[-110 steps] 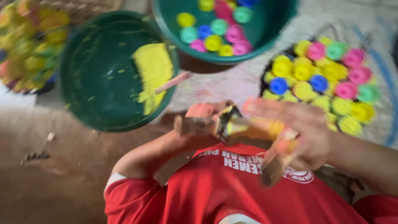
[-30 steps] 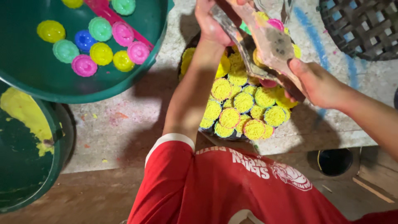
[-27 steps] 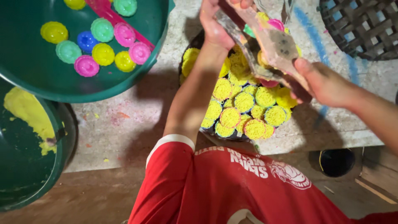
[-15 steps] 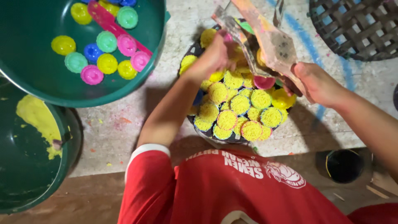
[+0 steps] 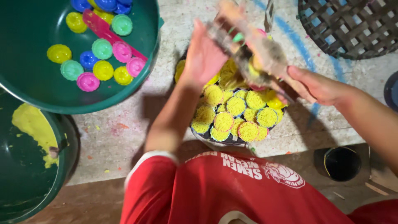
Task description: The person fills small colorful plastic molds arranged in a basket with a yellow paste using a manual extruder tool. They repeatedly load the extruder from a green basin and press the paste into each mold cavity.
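Head view looks down on our two bare hands above a round tray (image 5: pixel 207 139) packed with yellow, rough-textured little cups (image 5: pixel 224 121). Our right hand (image 5: pixel 317 87) is closed around the handle end of a long, flat, dough-smeared tool (image 5: pixel 248 54), blurred and streaked with yellow and pink; we cannot tell its exact kind. Our left hand (image 5: pixel 203 56) is spread wide, palm turned toward the tool's far end, very near it or touching; the blur hides which. It holds nothing that we can see.

The yellow cups sit directly below both hands, crowded edge to edge, several ringed in blue or green. Their tops look crumbly and grainy, like pressed strands. A pink piece (image 5: pixel 259 87) peeks out just under the tool.

As we judge it, the main risk is crumbs or a lump dropping off the smeared tool onto the finished cups below, since it hangs right over them. A careless sweep of the left hand could also dent the soft tops or push cups off the tray's near edge, which overhangs the slab.

Beyond our left hand sits a green basin (image 5: pixel 137 79) holding smooth moulds (image 5: pixel 102 49) in yellow, green, pink and blue, with a pink stick (image 5: pixel 99 29) among them. Nearer us on that side, a second green tub (image 5: pixel 62 170) carries a yellow smear. Past the right hand lies a dark woven basket (image 5: pixel 352 29).
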